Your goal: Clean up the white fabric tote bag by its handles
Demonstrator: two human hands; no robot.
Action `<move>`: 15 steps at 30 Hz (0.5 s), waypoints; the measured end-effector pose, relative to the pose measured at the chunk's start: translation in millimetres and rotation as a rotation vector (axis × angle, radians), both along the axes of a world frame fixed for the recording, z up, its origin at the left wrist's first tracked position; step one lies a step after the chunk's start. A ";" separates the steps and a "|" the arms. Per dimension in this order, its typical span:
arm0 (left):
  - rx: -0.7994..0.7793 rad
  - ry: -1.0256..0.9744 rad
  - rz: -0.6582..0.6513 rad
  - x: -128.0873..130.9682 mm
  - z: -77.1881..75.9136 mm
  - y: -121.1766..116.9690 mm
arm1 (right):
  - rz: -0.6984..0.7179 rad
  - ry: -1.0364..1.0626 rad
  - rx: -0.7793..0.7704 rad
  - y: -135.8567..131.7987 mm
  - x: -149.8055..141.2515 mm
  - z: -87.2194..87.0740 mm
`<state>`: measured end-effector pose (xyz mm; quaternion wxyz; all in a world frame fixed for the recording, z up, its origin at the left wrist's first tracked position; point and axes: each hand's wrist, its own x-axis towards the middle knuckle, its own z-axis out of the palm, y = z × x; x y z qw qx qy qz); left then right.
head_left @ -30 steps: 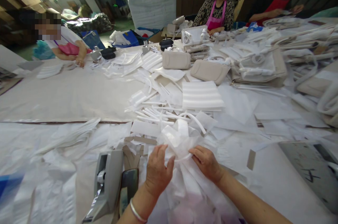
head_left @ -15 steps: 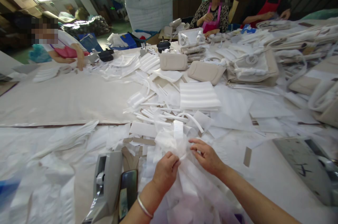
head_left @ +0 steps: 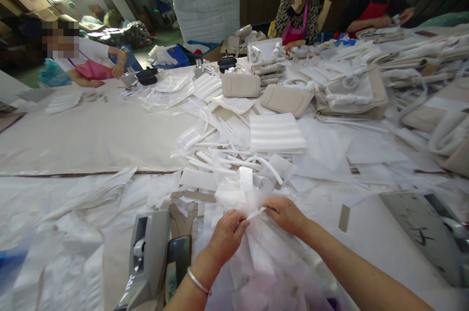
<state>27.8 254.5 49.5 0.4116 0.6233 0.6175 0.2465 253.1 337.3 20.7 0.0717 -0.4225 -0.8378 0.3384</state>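
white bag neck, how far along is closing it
Done: the white bag is gathered at its neck. In hand: left hand and right hand pinch a thin white strip across the gather. Left: no knot shows yet; the tape dispenser sits untouched.

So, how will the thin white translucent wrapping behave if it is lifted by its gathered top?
The thin white translucent wrapping is probably floppy: it bunches where left hand and right hand pinch it. Likely light, and possibly tearable, being see-through.

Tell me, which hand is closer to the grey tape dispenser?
Left. The left hand pinches the white bag just right of the tape dispenser. The right hand holds the bag's other side, farther right.
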 end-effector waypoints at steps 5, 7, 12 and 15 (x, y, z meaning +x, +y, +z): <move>0.001 0.109 -0.003 -13.5 -7.2 -2.8 | 0.020 -0.288 0.157 1.7 32.2 0.1; -0.014 0.179 -0.007 -17.1 -11.2 -3.9 | 0.033 -0.315 0.162 4.5 46.3 -2.0; -0.100 0.335 -0.059 -19.1 -14.5 -0.6 | 0.068 -0.261 0.151 9.5 75.1 -16.4; -0.147 0.376 -0.055 -16.8 -6.2 -2.2 | 0.037 -0.166 0.187 3.4 84.6 -21.3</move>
